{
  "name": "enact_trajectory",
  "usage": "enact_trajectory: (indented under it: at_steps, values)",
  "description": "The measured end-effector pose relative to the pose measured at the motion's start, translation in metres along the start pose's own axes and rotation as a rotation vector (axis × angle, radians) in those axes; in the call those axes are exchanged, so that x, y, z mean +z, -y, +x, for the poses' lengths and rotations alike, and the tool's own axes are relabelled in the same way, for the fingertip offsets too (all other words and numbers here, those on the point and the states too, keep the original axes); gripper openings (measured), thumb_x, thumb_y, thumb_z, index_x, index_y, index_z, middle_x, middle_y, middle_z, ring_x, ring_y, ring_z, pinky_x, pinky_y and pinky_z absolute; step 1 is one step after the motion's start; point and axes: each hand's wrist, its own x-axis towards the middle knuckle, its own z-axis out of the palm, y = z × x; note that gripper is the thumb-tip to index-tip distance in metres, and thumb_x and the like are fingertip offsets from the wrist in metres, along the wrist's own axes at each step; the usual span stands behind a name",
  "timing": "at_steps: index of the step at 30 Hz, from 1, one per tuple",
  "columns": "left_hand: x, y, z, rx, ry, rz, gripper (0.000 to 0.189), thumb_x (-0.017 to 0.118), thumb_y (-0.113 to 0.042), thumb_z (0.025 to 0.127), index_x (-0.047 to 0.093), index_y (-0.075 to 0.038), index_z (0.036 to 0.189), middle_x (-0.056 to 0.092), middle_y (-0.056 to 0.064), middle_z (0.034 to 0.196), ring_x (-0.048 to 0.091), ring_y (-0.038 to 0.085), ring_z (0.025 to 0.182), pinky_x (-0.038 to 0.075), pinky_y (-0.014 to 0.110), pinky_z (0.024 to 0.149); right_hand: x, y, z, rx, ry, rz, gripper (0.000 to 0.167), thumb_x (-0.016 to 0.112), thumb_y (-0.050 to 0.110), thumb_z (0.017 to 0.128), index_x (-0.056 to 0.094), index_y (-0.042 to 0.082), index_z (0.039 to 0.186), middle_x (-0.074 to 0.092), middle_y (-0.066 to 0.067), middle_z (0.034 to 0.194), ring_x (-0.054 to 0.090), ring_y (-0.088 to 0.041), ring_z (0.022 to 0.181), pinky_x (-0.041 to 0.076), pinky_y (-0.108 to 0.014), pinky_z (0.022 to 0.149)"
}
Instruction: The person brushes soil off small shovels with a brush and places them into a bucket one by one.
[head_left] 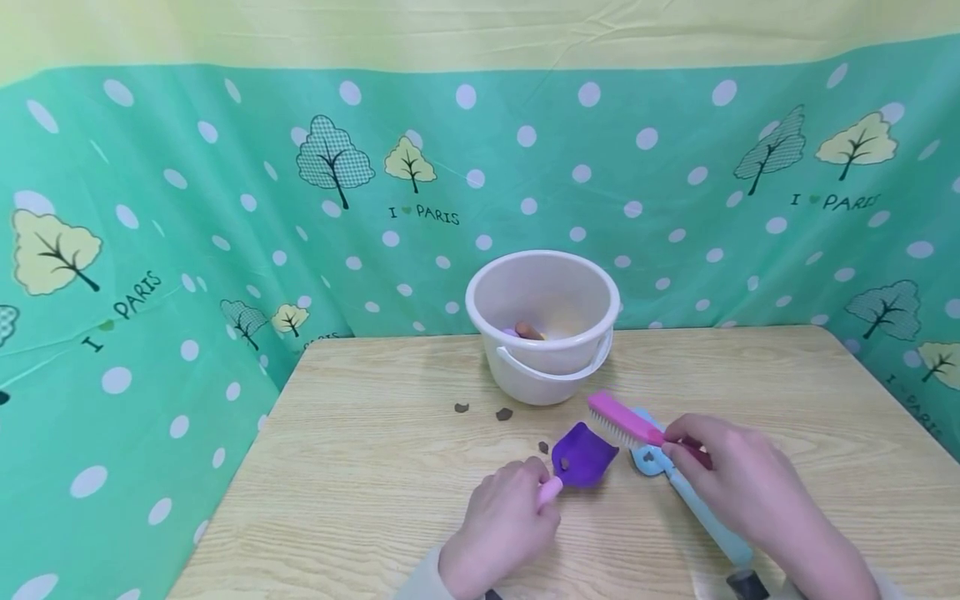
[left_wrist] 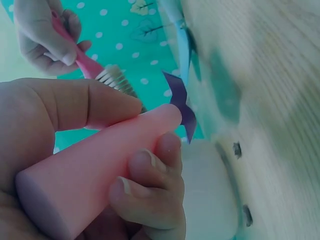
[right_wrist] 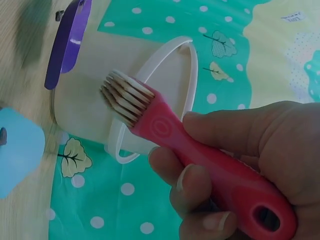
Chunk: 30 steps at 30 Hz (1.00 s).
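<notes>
**Two hands hold a small purple scoop and a pink brush above a wooden table**

The left hand (head_left: 504, 525) has its fingers wrapped around the pink handle of the purple scoop (head_left: 591, 457), which is low over the near-middle of the table (head_left: 360, 492). One dark bit lies in the scoop. The right hand (head_left: 738, 475) grips the pink brush (head_left: 624, 419) by its handle, thumb on one side and fingers on the other; the bristles are in the air, near the scoop's right edge.

Beneath the brush and the right hand lies a light-blue shovel (head_left: 705, 508) with a dark bit in its head. Three dark fragments (head_left: 504, 414) are scattered on the wood left of and behind the scoop. Farther back stands a white bucket (head_left: 536, 390), handle lowered to the front, with brown and lilac objects inside, too hidden to identify. A green polka-dot curtain (head_left: 420, 275) hangs behind.
</notes>
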Motion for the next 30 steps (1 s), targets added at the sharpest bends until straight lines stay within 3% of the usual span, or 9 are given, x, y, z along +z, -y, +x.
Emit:
enact_trajectory:
  at_steps: [8, 18, 30]
  values:
    - [-0.008, 0.000, -0.001, -0.013, 0.006, -0.002, 0.022, 0.069, -0.011, 0.072, 0.065, -0.012, 0.093, 0.051, -0.009, 0.070, 0.045, 0.006, 0.059, 0.036, 0.023, 0.051, 0.004, 0.008, -0.003, -0.067, 0.043, 0.081, 0.018, 0.075, 0.009, 0.079, 0.068, 0.024, 0.088, 0.052, 0.020, 0.069, 0.042, -0.001, 0.056, 0.038, -0.021, 0.050]
    - [-0.015, 0.003, -0.003, -0.002, -0.013, 0.013, 0.024, 0.069, -0.010, 0.070, 0.066, -0.011, 0.094, 0.052, -0.009, 0.070, 0.046, 0.007, 0.059, 0.037, 0.024, 0.050, 0.007, 0.018, -0.005, -0.090, 0.084, 0.097, 0.020, 0.077, 0.013, 0.078, 0.068, 0.028, 0.089, 0.052, 0.022, 0.071, 0.045, -0.001, 0.061, 0.040, -0.020, 0.054]
    - [-0.018, 0.004, -0.006, 0.004, -0.013, 0.025, 0.024, 0.069, -0.011, 0.070, 0.065, -0.012, 0.093, 0.052, -0.009, 0.071, 0.046, 0.007, 0.060, 0.037, 0.024, 0.051, 0.016, 0.022, -0.009, -0.220, -0.032, 0.188, 0.027, 0.078, 0.008, 0.077, 0.067, 0.030, 0.090, 0.047, 0.022, 0.070, 0.041, 0.003, 0.059, 0.038, -0.018, 0.051]
